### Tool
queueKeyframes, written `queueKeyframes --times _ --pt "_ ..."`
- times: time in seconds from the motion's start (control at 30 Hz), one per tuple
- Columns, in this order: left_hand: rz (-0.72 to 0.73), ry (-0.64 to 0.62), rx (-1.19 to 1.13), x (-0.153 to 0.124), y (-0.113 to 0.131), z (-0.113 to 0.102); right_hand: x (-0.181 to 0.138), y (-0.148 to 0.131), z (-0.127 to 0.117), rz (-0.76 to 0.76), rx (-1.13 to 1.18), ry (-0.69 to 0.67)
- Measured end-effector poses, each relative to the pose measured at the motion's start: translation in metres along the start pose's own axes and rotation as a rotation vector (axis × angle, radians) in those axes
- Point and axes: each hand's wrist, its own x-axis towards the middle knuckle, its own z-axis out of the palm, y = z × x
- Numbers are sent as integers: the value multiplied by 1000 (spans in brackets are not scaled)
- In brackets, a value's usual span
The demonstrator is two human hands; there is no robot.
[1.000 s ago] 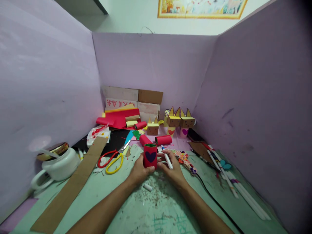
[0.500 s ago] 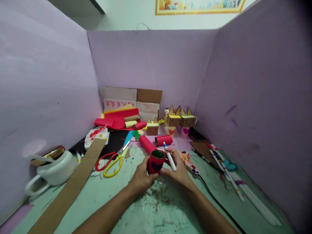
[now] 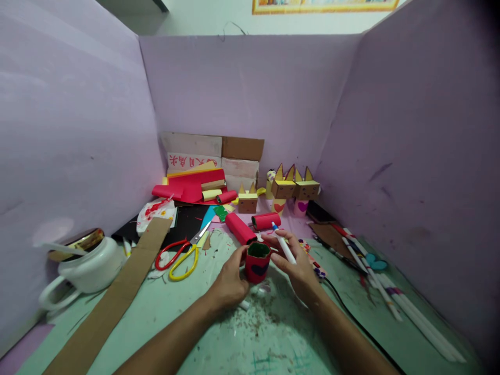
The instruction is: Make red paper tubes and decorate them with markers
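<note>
A short red paper tube (image 3: pixel 258 263) with a dark heart on its front stands upright, its green inside showing at the top. Fingers of my left hand (image 3: pixel 231 276) are closed on the tube's left side. My right hand (image 3: pixel 295 263) grips a white marker (image 3: pixel 284 244) with a blue end that points up and left. Its fingertips are close to the tube's right rim; whether they touch it I cannot tell. Just behind lie a longer red roll (image 3: pixel 239 228) and another short red tube (image 3: pixel 267 221).
Red-and-yellow-handled scissors (image 3: pixel 183 258), a long cardboard strip (image 3: pixel 113 297) and a white mug (image 3: pixel 91 268) are on the left. Cardboard animal heads (image 3: pixel 284 188) stand at the back. A black cord (image 3: pixel 351 312) and several white sticks (image 3: pixel 417 320) lie on the right. Purple panels enclose the table.
My right hand has drawn slightly away from the red tube, its fingers spreading a little around the marker. The left hand still holds the tube. The whole view has shifted slightly.
</note>
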Motion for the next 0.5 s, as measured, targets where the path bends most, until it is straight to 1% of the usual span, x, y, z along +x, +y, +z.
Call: queueKeyframes --times 0.07,0.17,0.23,0.27,0.33,0.43,0.5 --pt "-15 74 37 -1 0 -4 1 -6 -2 -33 -14 62" --pt "-50 254 143 -1 4 -18 5 -13 -8 -62 -57 224" --pt "-47 361 207 3 9 -33 6 -14 -14 -35 -171 291" --pt "-43 405 233 7 12 -42 5 -14 -18 -24 -266 295" --pt "-52 467 272 18 17 -60 -1 -12 -24 -27 -502 231" --pt "-91 475 304 42 23 -80 -18 -7 -29 -50 -854 5" --pt "-113 454 325 60 25 -87 -28 -6 -27 -35 -1026 -134"
